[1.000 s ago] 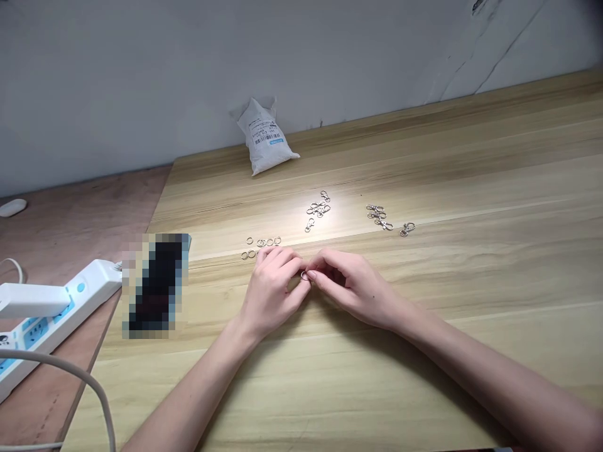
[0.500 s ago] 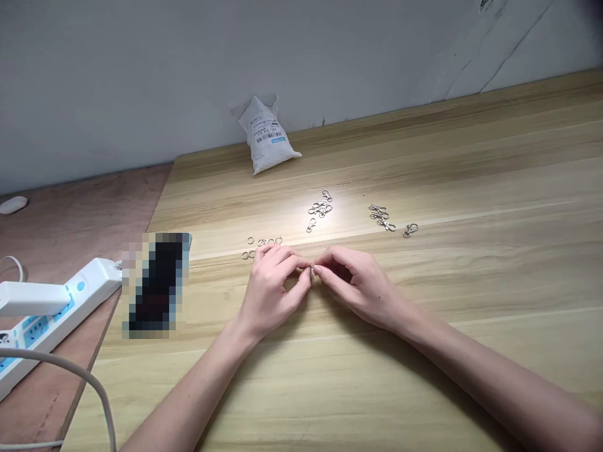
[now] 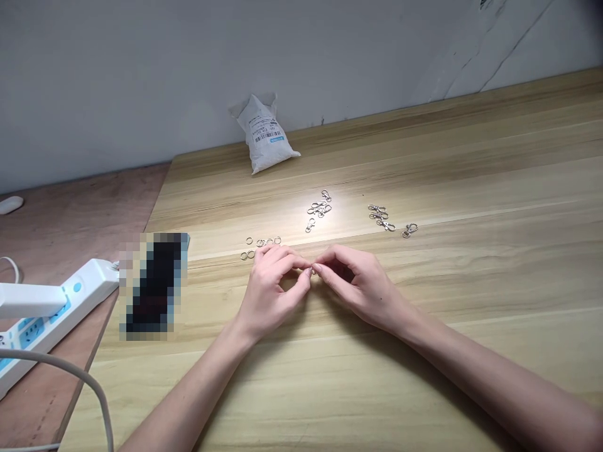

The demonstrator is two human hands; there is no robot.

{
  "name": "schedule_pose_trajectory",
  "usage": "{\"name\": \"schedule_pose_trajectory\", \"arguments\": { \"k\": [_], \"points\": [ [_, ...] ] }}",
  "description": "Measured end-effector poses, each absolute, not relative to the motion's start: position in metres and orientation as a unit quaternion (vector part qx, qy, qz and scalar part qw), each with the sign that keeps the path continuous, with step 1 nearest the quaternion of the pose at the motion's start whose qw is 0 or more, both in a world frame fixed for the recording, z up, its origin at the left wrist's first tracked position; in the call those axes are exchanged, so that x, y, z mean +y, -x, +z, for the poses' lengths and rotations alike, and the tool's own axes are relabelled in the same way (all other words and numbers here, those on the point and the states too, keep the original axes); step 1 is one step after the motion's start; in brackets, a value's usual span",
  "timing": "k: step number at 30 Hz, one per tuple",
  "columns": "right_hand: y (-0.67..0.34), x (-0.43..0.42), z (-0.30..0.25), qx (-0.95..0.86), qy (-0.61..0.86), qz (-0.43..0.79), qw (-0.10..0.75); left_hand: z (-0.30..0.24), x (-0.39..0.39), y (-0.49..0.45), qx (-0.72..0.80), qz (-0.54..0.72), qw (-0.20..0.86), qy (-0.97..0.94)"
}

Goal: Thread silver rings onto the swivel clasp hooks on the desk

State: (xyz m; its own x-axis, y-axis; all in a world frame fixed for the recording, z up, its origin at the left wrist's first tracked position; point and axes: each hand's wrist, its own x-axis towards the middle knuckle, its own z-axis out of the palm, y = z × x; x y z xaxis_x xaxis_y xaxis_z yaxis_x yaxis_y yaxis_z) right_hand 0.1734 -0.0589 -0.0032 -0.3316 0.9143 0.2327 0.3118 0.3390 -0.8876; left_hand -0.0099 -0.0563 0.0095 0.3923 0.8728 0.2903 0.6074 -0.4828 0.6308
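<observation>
My left hand (image 3: 271,289) and my right hand (image 3: 358,285) meet fingertip to fingertip low over the wooden table (image 3: 424,326). Both pinch one small metal ring (image 3: 311,271) between thumb and fingers. Whether a clasp hangs on it is hidden by the fingers. Several loose split rings (image 3: 260,246) lie just beyond my left hand. Farther back are a cluster of metal swivel clasps (image 3: 318,209) and a second group of clasps (image 3: 381,218), with one more clasp (image 3: 408,230) to their right.
A small white bag with a barcode label (image 3: 265,134) leans against the wall at the back. A blurred-out dark flat object (image 3: 153,285) lies left of my hands. A white power strip (image 3: 42,314) and a grey cable (image 3: 70,376) sit on the lower brown surface at left.
Both hands have risen slightly and turned the ring between the fingertips. The view has shifted a little; nothing on the table has moved.
</observation>
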Motion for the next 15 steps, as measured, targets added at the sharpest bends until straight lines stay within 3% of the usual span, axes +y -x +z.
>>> {"name": "schedule_pose_trajectory", "arguments": {
  "k": [15],
  "points": [
    [-0.1721,-0.0597,-0.0041,-0.718,0.422,0.404,0.378,0.0109,-0.0562,0.0114,0.47,0.333,0.228,-0.785]
  ]
}}
